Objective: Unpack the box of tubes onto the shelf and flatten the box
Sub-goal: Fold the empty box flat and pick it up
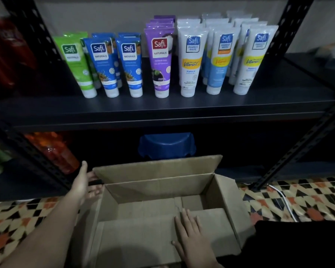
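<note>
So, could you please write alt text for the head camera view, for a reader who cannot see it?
An empty cardboard box sits open on a patterned floor; the right hand lies flat on its near flap and the left hand touches its far left corner. On the dark shelf above stand rows of green, blue, purple and white tubes.

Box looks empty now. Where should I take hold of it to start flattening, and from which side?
Grip the far flap by its free top edge, reaching from above: it stands upright and unobstructed. The right hand already lies flat on the near flap, folded inward, and the left hand is at the box's left end, likely steadying it.
</note>
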